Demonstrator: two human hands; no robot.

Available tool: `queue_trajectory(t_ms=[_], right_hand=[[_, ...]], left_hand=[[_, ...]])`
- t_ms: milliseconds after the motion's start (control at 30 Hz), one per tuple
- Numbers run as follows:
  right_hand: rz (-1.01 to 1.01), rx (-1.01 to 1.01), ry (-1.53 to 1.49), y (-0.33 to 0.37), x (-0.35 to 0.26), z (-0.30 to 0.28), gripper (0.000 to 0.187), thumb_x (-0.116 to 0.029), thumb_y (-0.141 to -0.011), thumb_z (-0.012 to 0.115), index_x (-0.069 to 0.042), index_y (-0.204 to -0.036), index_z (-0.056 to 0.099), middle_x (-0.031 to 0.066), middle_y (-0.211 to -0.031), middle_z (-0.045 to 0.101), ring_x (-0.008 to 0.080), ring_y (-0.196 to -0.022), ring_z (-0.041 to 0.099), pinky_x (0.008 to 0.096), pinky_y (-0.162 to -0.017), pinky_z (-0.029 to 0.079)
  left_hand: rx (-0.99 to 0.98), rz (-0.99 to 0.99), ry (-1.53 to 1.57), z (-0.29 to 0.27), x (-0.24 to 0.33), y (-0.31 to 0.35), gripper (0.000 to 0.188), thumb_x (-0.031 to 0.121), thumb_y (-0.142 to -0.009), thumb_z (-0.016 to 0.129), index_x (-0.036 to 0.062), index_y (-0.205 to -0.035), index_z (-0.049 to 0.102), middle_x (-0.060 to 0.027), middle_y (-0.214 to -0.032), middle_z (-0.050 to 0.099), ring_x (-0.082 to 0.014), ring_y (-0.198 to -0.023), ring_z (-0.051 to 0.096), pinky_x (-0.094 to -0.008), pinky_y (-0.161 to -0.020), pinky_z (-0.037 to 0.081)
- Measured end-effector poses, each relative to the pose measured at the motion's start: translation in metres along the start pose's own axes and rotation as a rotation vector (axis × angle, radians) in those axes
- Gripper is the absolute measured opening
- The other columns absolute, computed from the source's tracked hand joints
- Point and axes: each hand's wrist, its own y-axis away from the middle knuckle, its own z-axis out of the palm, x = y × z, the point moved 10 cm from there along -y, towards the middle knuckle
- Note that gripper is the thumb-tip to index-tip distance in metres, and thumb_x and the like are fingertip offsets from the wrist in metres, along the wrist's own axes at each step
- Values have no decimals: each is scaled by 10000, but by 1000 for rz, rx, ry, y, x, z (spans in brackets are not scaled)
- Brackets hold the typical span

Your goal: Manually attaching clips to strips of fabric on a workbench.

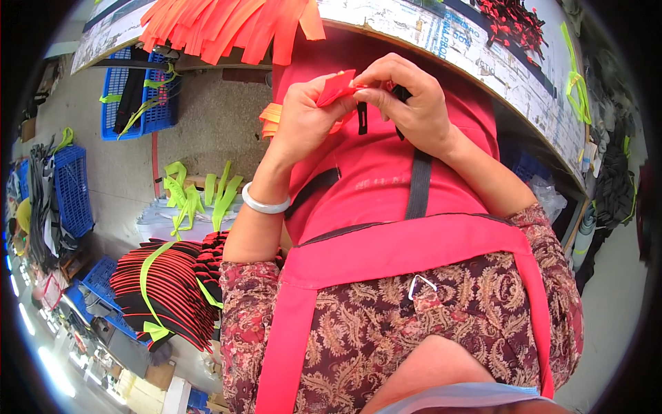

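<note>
In front of my red apron [386,190], both hands are raised close together just below the table edge. My left hand [303,117] is closed round a folded red-orange fabric strip [336,87]. Orange strip ends [271,119] stick out on the far side of its wrist. The fingertips of my right hand [417,110] pinch the strip's end, touching the left fingers. Below the right fingertips hangs a short black tab [363,119]. More black material shows partly behind the right hand; its shape is hidden.
Orange strips [227,27] overhang the front edge of the worktable [407,27]. A heap of small black-and-red pieces [512,27] lies on its right. Leftward are a blue crate [160,103], yellow-green strips [183,196] and tied stacks of black red-edged pieces [165,286].
</note>
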Motion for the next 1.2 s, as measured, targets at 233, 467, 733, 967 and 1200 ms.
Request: queue_trajectory(t_ms=[233,467,733,967,1200], right_hand=[[13,16,32,4,11,-1,122,-17,-799,685,2,-904,625,94,-822,600,176,-728,603,271,-659,483],[-55,28,31,2,-6,-5,117,-23,-805,685,-1,-900,621,85,-810,588,167,-717,586,278,-649,469],[113,24,-115,3,-1,-6,128,-50,-820,688,12,-908,617,78,-814,588,149,-725,576,260,-654,458],[168,57,-166,5,12,-6,133,-62,-834,681,11,-926,618,70,-807,583,136,-720,563,254,-655,453],[240,13,-174,5,27,-6,124,-49,-843,667,13,-930,605,40,-776,560,88,-606,512,235,-558,418]], left_hand=[[5,220,-182,10,11,0,98,-17,-837,625,-22,-921,675,-13,-782,620,-67,-690,540,-219,-578,427],[-64,146,-61,15,17,-2,82,-16,-841,624,-28,-908,671,-7,-750,600,-61,-653,517,-211,-551,406],[8,94,15,13,18,-4,30,-10,-862,615,-5,-859,645,38,-700,550,-24,-604,462,-196,-499,354],[29,11,35,9,10,-6,50,14,-885,603,0,-898,649,37,-734,571,-25,-617,482,-199,-501,363],[-46,22,-105,11,7,-15,108,39,-879,633,-3,-974,665,33,-711,598,-24,-609,494,-191,-511,388]])
